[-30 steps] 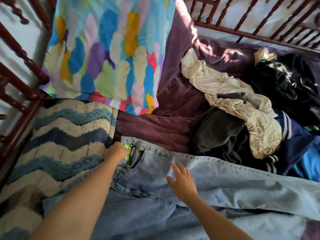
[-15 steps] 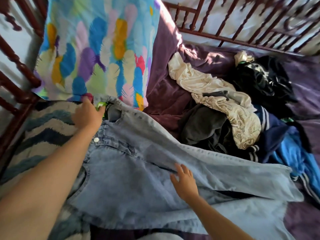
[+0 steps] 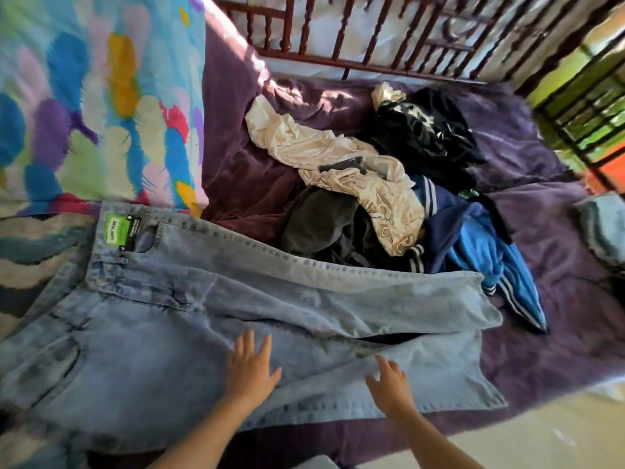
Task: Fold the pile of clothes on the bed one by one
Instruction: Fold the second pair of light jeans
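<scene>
Under our fingers the jeans point(image 3: 203, 299) lie spread across the bed point(image 3: 558, 333) — left hand point(image 3: 252, 370) flat on the thigh, fingers straight and splayed; right hand point(image 3: 389, 384) loosely spread on the lower leg, gripping nothing. Denim looks heavy, stiffish, not slippery — we'd take waistband point(image 3: 96, 262) and hems point(image 3: 487, 306). Beyond the fingertips, well apart, sits the pile of clothes point(image 3: 372, 198).

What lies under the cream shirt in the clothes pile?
A dark grey garment and a navy top with white stripes show beneath the cream shirt; anything deeper is covered.
</scene>
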`<state>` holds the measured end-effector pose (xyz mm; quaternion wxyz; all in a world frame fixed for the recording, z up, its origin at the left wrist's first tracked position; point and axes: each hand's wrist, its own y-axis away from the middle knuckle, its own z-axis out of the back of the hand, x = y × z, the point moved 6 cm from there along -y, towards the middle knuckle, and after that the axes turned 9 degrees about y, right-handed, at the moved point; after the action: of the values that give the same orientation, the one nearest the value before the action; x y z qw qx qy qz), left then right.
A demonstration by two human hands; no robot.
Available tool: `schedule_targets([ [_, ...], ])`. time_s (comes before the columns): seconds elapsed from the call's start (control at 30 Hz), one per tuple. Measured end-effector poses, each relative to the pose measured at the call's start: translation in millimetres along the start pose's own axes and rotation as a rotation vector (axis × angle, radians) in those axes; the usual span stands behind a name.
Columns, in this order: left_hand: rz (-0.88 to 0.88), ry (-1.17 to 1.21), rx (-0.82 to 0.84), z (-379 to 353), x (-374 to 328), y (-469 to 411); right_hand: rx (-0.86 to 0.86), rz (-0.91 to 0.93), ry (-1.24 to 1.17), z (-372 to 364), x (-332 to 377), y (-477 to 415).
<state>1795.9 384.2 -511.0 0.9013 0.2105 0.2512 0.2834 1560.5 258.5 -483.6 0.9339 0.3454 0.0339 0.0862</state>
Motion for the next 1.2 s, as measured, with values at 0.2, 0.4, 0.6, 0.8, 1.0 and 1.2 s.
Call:
schedule_targets([
  [0.2, -0.022, -0.068, 0.108, -34, -29, 14, 0.015, -0.135, -0.035, 9, -105, -22],
  [0.4, -0.257, -0.076, -0.171, -22, -126, 33, 0.007, -0.215, -0.101, 29, -198, -61],
  [0.6, -0.38, -0.228, 0.025, -82, -215, 42, 0.049, -0.414, -0.281, 33, -283, -89],
  [0.8, -0.127, -0.352, 0.14, -110, -218, 34, -0.05, -0.412, -0.554, 26, -296, -101],
  [1.0, -0.171, -0.298, 0.132, -106, -225, 37, -0.4, -0.456, -0.615, 71, -318, -66],
  [1.2, -0.337, -0.144, 0.308, -134, -231, 45, -0.192, -0.526, -0.302, 59, -358, -51],
])
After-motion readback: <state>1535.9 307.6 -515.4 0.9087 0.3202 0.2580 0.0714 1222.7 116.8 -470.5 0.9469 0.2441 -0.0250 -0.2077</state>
